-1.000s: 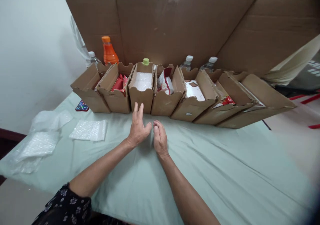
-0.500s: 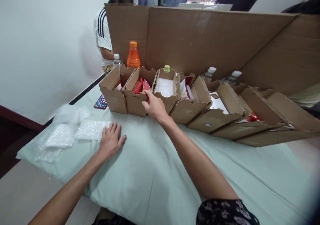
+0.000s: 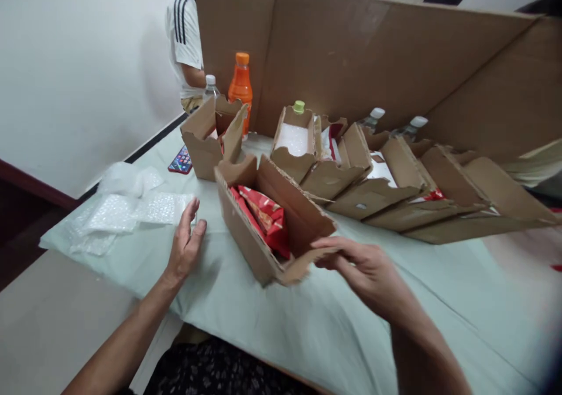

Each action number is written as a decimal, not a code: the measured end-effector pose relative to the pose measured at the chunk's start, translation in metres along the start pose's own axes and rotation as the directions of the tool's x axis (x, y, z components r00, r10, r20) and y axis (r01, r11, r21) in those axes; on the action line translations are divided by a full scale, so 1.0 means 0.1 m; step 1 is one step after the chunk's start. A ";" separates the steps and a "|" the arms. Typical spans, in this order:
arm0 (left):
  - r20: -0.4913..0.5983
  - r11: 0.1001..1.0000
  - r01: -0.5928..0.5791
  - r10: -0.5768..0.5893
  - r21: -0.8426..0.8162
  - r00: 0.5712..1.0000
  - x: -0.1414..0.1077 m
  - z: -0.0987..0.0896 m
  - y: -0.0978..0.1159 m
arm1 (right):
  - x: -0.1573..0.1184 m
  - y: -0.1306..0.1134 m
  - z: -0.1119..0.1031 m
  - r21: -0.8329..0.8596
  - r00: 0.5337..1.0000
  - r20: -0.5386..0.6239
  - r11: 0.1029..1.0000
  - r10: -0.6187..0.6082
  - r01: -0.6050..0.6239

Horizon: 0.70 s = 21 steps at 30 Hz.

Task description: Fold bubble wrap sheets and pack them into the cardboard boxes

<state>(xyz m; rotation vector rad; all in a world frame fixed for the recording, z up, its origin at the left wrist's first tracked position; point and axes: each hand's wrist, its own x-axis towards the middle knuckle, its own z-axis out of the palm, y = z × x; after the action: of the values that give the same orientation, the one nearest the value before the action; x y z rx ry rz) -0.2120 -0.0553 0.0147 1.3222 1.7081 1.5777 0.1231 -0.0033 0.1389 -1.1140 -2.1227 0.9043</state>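
My right hand [image 3: 360, 269] grips the near end of a cardboard box [image 3: 246, 231], thumb and fingers pinching its front wall. The box is open at the top and stands slanted in front of the row of boxes. Inside it lie red printed packets [image 3: 266, 213]. My left hand [image 3: 184, 246] is open, held to the left of the box with the fingers upright and nothing in it. Beside its fingertips is a flat piece of bubble wrap [image 3: 162, 208], partly over other bubble wrap pouches [image 3: 109, 213].
Several cardboard boxes stand in a row, among them one at the left [image 3: 202, 155] and one with bubble wrap inside [image 3: 292, 140]. A phone [image 3: 180, 160], an orange bottle [image 3: 240, 85] and clear bottles stand near. Behind rises a cardboard panel [image 3: 351, 61]; a person in a white sleeve [image 3: 187, 26] sits beyond.
My right hand has pulled the box with red packets out of the row toward me, leaving a gap there. My left hand has lifted from the bubble wrap and turned on edge.
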 end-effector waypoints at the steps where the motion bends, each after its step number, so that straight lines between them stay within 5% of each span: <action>1: 0.037 0.999 0.000 0.002 -0.045 0.999 -0.08 0.04 0.03 | -0.19 0.09 -0.14 0.029 0.998 -0.052 0.999 0.037 -0.035; 6: 0.293 0.989 0.026 0.018 -0.147 0.956 -0.56 0.25 0.13 | -1.06 0.53 -0.47 0.203 0.912 -0.315 0.957 0.262 -0.205; 11: 0.437 0.981 0.094 -0.011 -0.168 0.899 -0.94 0.35 0.15 | -1.58 0.79 -0.05 0.155 0.942 -0.160 0.950 0.294 -0.270; 16: 0.437 0.988 0.133 -0.087 -0.076 0.895 -0.79 0.61 0.25 | -1.22 0.99 0.33 0.052 0.917 -0.150 0.929 0.369 -0.365; 21: 0.449 0.991 0.085 -0.030 -0.103 0.893 -0.12 1.01 0.25 | -0.50 1.19 0.25 0.142 0.896 -0.259 0.931 0.362 -0.335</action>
<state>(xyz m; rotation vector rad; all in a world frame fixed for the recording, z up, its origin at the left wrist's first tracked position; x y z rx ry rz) -0.1141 -0.0193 0.0108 1.4242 1.3331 1.2001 0.1853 -0.0026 0.0228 -1.5080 -1.6611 0.9280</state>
